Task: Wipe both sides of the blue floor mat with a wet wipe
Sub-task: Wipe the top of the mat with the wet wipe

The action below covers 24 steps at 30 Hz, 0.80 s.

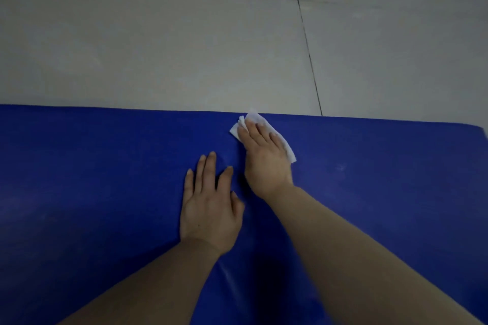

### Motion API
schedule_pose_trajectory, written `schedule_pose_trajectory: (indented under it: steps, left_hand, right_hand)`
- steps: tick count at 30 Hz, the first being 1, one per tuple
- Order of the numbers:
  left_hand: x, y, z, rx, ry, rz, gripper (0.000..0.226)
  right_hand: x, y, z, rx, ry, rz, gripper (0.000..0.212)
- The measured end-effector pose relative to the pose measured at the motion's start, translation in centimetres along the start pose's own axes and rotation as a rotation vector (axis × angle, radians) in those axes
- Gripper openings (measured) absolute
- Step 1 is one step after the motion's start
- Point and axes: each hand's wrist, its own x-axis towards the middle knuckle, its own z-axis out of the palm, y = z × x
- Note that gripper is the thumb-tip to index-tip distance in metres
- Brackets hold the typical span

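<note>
Head view: the blue mat (92,192) lies flat on the tiled floor (158,47), filling the lower frame. The right hand (264,158) lies flat, fingers straight, pressing a folded white wipe (287,152) onto the mat right at its far edge. The left hand (211,208) rests open, fingers spread, just beside it, holding nothing and steadying the mat. The step in hand looks like wiping the upper face. Next, the wipe should sweep across the unwiped stretches on either side, left palm pinning the mat; the flip comes later
</note>
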Motion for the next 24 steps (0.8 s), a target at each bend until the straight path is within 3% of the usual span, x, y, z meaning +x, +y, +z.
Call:
schedule_pose_trajectory:
  steps: [5,10,12,15,17,19,22,24]
  left_hand:
    - [0.0,-0.1,0.1,-0.059,0.033,-0.008,0.053]
    - [0.0,-0.2,0.3,-0.068,0.058,-0.007,0.052]
    - [0.1,-0.3,0.4,-0.053,0.057,-0.008,0.052]
    - [0.0,-0.2,0.4,-0.042,0.056,-0.005,0.052]
    - [0.0,-0.2,0.3,-0.034,0.048,-0.005,0.052]
    - [0.1,-0.2,0.3,-0.025,0.038,-0.007,0.052]
    - [0.0,-0.2,0.2,-0.042,0.04,-0.008,0.052]
    - [0.0,-0.1,0.1,-0.061,0.041,-0.01,0.052]
  right_hand:
    - [-0.5,5.8,-0.7,-0.148,0.067,0.005,0.076]
    - [-0.7,11.6,-4.3,-0.076,0.19,0.475,0.07]
    - [0.4,10.8,-4.1,-0.101,0.202,0.595,0.068]
    - [2.1,4.7,-1.8,-0.059,0.176,0.342,0.06]
    - [2.5,0.3,0.4,-0.023,0.077,0.052,0.067]
    - [2.5,-1.2,1.2,-0.007,0.019,-0.084,0.071]
    - [1.5,2.6,0.0,-0.089,0.18,-0.079,0.073]
    - [-0.2,7.4,-0.9,-0.008,0.336,0.117,0.068]
